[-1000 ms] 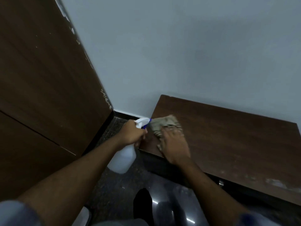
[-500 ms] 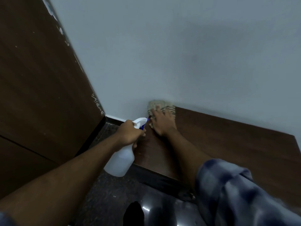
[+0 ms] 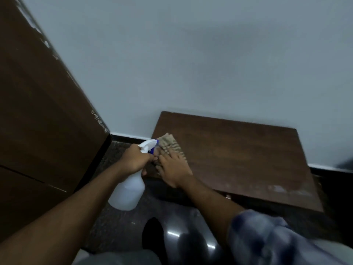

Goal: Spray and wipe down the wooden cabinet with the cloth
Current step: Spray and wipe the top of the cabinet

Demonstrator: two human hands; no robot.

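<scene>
A low wooden cabinet (image 3: 238, 159) stands against the pale wall, its dark brown top facing up. My right hand (image 3: 174, 169) presses flat on a beige striped cloth (image 3: 170, 143) at the top's left edge, near the front corner. My left hand (image 3: 136, 159) grips the neck of a white spray bottle (image 3: 129, 190) with a blue trigger, held just left of the cabinet and beside the cloth. The bottle's body hangs below my hand over the floor.
A tall dark wooden panel (image 3: 42, 121) with chipped edges fills the left side. Dark glossy floor (image 3: 118, 226) lies between it and the cabinet. White scuffs (image 3: 277, 188) mark the cabinet top near its front right edge. A black shoe (image 3: 152, 236) shows below.
My right hand has pulled the cloth back from the far left corner by the wall toward the front edge. The left hand with the bottle has stayed about where it was.
</scene>
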